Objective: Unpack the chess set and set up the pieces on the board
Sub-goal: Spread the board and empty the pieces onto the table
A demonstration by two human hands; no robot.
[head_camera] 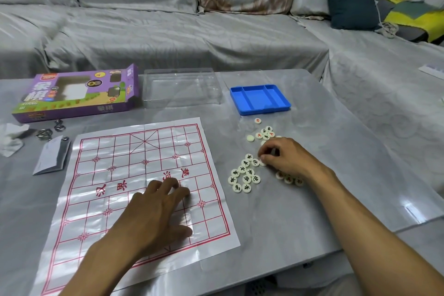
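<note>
The left hand (161, 209) lies flat on the paper board (125, 175), fingers loose. The right hand (282, 156) pinches one white piece (263, 163) from the pile (245, 174) beside the board on the table (312, 199).

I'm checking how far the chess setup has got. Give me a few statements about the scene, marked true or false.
1. The board sheet has no pieces on it. True.
2. The blue tray is full of pieces. False: its compartments are empty.
3. The left hand rests flat on the board sheet. True.
4. The right hand is reaching into the purple box. False: its fingertips are at the loose pieces on the table, right of the sheet.
</note>
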